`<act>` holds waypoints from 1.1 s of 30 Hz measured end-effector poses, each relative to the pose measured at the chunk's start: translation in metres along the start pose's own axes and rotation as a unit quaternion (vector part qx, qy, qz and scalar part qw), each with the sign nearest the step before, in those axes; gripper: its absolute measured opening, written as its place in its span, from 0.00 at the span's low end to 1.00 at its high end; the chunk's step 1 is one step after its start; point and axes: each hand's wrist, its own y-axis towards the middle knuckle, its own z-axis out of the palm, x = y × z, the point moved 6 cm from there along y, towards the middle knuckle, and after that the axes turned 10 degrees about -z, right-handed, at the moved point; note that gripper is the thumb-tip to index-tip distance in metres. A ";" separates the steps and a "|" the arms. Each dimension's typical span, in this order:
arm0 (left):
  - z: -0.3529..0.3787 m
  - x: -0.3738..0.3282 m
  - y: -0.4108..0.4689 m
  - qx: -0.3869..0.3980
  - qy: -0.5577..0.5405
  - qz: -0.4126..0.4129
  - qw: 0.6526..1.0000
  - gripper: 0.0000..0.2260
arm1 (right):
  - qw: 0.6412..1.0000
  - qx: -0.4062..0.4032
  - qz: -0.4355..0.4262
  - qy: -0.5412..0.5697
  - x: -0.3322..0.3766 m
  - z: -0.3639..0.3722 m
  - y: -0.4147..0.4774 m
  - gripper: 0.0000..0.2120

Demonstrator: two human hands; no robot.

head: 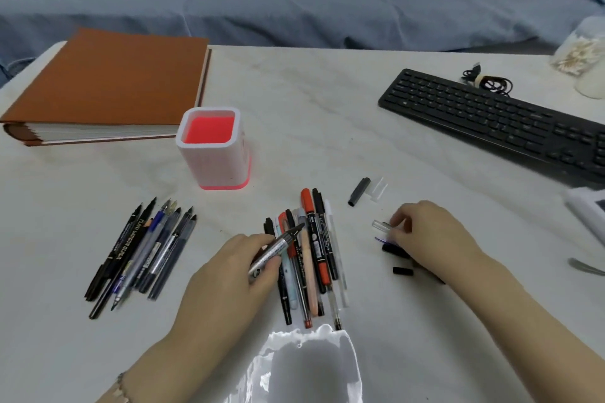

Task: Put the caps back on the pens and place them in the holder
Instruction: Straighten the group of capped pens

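My left hand grips an uncapped silver-barrelled marker, its black tip pointing up and right over a bunch of capped pens lying mid-table. My right hand pinches a clear cap among loose caps, with two black caps just below my fingers. A dark grey cap and another clear cap lie farther back. A fan of uncapped pens lies to the left. The white holder with a red inside stands upright behind the pens, with no pen showing in it.
A thick brown-covered album lies at the back left. A black keyboard with a coiled cable sits at the back right, near a jar. A glare patch marks the near table edge. A blue sofa lies beyond.
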 end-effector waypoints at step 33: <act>-0.003 -0.029 -0.017 0.050 -0.180 -0.025 0.982 0.11 | 0.724 -0.146 0.016 0.674 0.083 -0.003 -0.055 0.05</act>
